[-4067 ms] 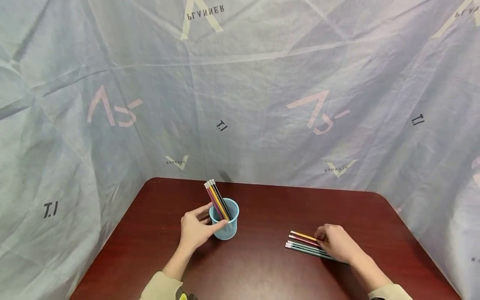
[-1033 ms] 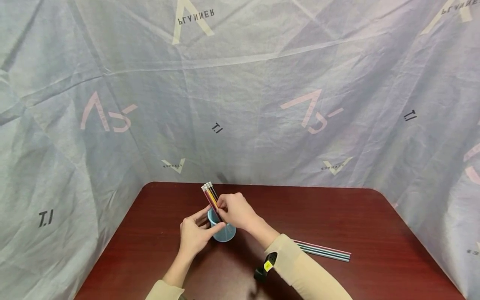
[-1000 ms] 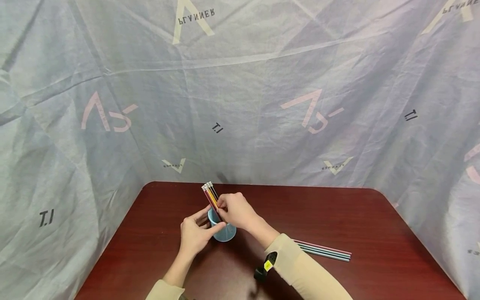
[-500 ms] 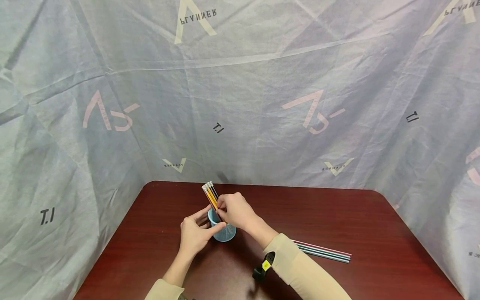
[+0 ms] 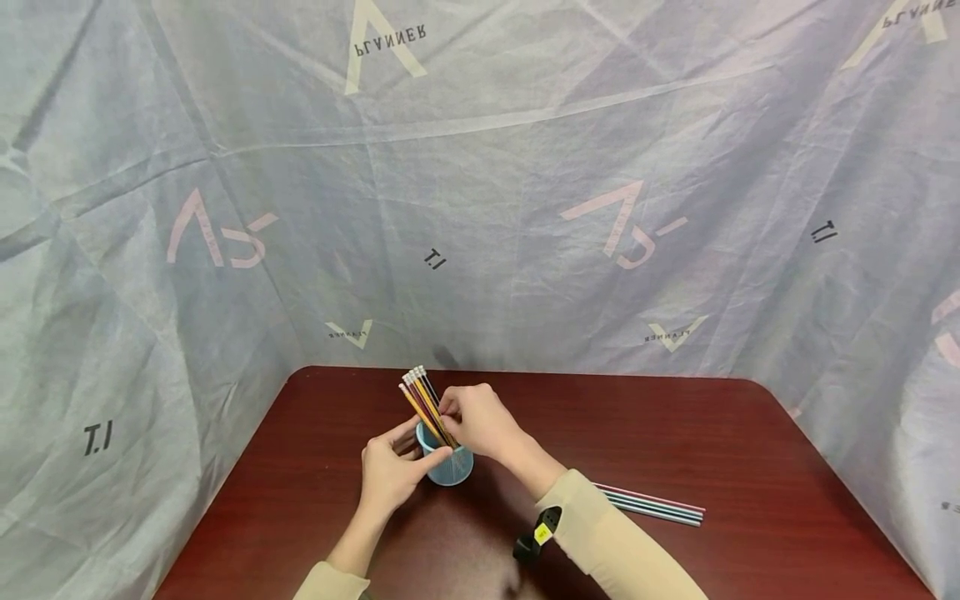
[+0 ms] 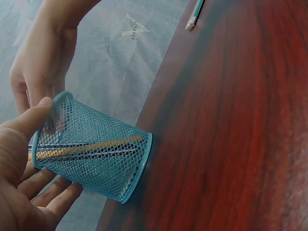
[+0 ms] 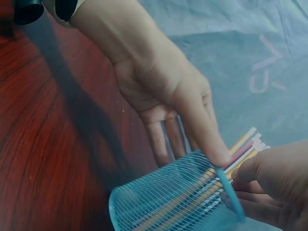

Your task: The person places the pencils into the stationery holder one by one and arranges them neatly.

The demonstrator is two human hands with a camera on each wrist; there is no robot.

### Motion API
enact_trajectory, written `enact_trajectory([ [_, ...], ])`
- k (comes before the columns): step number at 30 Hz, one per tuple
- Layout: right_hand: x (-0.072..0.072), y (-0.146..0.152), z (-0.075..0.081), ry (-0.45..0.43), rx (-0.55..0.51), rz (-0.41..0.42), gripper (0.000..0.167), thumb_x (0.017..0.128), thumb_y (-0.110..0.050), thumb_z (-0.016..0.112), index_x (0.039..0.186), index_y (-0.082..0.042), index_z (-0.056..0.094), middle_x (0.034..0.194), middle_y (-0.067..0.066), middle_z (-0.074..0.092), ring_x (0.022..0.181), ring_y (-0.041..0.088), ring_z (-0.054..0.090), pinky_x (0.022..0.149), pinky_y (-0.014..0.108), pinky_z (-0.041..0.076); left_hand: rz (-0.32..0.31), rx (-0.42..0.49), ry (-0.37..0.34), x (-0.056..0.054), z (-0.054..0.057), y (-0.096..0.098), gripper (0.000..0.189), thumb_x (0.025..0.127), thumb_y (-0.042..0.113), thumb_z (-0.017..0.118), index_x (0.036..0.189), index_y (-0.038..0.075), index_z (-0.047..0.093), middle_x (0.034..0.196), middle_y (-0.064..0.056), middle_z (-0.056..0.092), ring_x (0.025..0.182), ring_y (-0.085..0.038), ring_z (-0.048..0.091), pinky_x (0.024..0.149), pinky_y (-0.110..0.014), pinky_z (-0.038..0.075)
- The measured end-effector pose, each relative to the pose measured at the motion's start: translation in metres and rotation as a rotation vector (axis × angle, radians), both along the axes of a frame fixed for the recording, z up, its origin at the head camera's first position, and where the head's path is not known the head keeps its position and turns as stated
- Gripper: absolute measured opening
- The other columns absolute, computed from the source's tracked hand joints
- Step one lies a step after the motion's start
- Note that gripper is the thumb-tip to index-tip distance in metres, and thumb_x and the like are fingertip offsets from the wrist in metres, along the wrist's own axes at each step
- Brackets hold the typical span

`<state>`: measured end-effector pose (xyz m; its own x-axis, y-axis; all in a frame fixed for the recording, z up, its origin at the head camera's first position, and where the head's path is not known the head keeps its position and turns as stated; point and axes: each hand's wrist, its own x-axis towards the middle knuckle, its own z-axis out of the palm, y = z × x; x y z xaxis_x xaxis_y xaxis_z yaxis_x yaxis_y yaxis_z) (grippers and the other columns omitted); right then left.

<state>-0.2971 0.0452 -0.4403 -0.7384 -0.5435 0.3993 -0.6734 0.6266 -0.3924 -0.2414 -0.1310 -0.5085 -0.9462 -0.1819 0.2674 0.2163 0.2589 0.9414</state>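
Observation:
A light-blue mesh pencil cup (image 5: 450,471) stands on the table, gripped at its rim by my left hand (image 5: 392,473). The thumb lies along the near side, and the other fingers spread round the far side. Several pencils (image 5: 418,393) with white eraser ends up lean left out of the cup, in yellow, dark red and black. My right hand (image 5: 483,423) is over the cup's mouth, its curled fingers pinching at the pencils just above the rim. Its fingertips are partly hidden. Through the mesh in the left wrist view, the pencils' lower ends (image 6: 113,144) show inside the cup.
On the dark red wooden table (image 5: 750,450), several loose pencils (image 5: 656,506), green and one reddish, lie to the right, partly behind the right sleeve (image 5: 615,533). A grey printed cloth (image 5: 510,283) hangs behind and at both sides.
The right hand has come from the loose pencils at the right to the cup; the yellow pencil has left that group. In the last half second, the pencils in the cup have fanned out leftward.

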Motion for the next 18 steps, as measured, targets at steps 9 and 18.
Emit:
enact_trajectory([
  [9, 0.006, 0.042, 0.012, 0.093, -0.073, -0.017, 0.005, 0.090, -0.003, 0.078, 0.094, -0.007, 0.077, 0.084, 0.002, 0.078, 0.074, 0.011, 0.073, 0.067, 0.022, 0.061, 0.018, 0.011, -0.003, -0.001, 0.000, 0.001, 0.076, 0.070, 0.023, 0.103, 0.136, 0.002, 0.071, 0.120, -0.022, 0.078, 0.111, -0.034, 0.078, 0.091, -0.043, 0.066],
  [18, 0.013, 0.131, 0.012, 0.116, 0.004, -0.145, 0.009, 0.089, -0.004, 0.079, 0.092, -0.011, 0.076, 0.083, -0.003, 0.076, 0.076, 0.009, 0.071, 0.069, 0.027, 0.062, 0.010, 0.015, -0.003, 0.001, 0.001, 0.000, 0.079, 0.069, 0.022, 0.103, 0.137, 0.001, 0.071, 0.121, -0.022, 0.078, 0.112, -0.034, 0.078, 0.093, -0.047, 0.065],
])
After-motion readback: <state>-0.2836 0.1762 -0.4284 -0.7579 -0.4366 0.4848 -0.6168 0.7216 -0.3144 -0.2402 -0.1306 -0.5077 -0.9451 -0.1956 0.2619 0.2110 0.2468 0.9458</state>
